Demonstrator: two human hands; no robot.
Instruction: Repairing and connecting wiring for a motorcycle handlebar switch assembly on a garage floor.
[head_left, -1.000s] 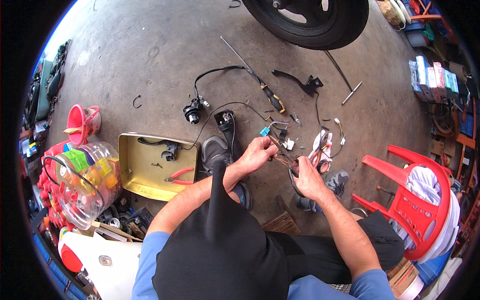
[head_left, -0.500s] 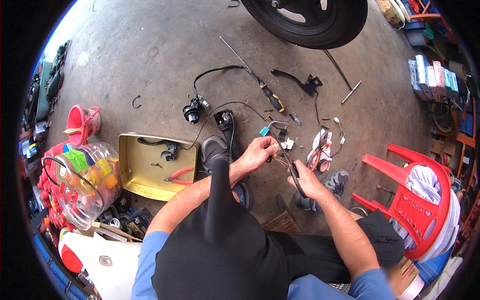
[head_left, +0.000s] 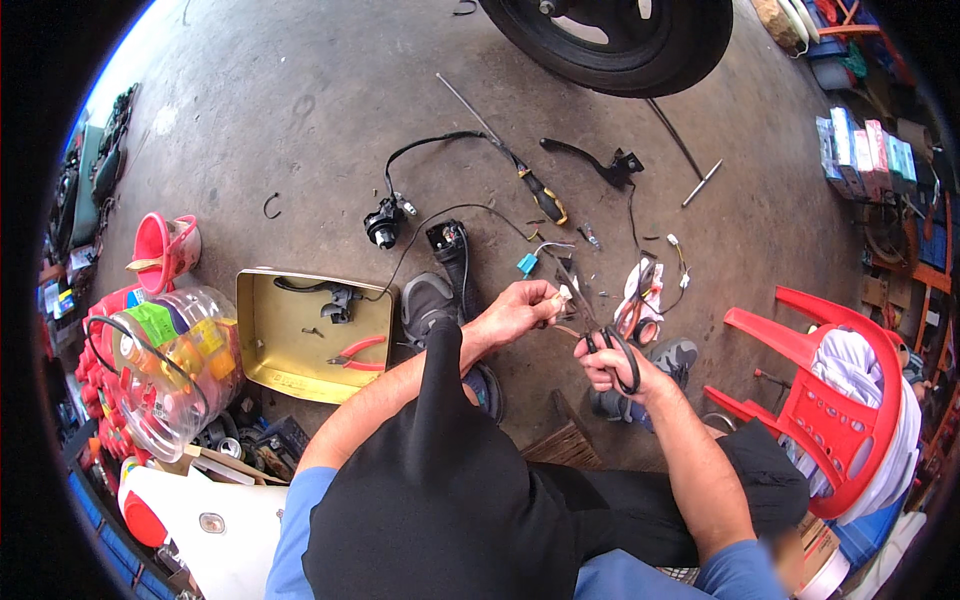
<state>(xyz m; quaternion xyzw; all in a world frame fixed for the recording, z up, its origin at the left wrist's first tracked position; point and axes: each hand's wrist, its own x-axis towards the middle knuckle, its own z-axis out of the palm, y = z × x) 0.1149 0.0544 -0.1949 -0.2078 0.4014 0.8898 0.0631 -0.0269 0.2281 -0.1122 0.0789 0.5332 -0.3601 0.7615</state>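
Note:
My right hand (head_left: pixel 612 362) grips black-handled scissors (head_left: pixel 622 350), blades angled up and to the left. They pass just beside my left hand (head_left: pixel 518 315), which pinches a small white connector (head_left: pixel 565 294); thin brownish wires show below the fingers. How the blades meet the wires is too small to tell. Just beyond the hands, a teal connector (head_left: pixel 527 264) with short wires lies on the floor. A black handlebar grip (head_left: pixel 455 262) stands near my left shoe, its cable running down beside it. To the right is a taped wire bundle (head_left: pixel 641 298) on the floor.
A yellow metal tray (head_left: pixel 262 345) at left holds red-handled pliers (head_left: pixel 358 355) and a black switch part (head_left: pixel 340 302). Ahead lie a screwdriver (head_left: pixel 545 198), an ignition lock (head_left: pixel 383 222), a lever (head_left: pixel 588 157) and a T-handle wrench (head_left: pixel 702 184). A tire (head_left: pixel 640 68) is beyond; a red chair (head_left: pixel 838 408) stands right.
The scissors have turned so their loops face me and their blades point up-left. My right hand has shifted slightly, and a white connector now shows at my left fingertips.

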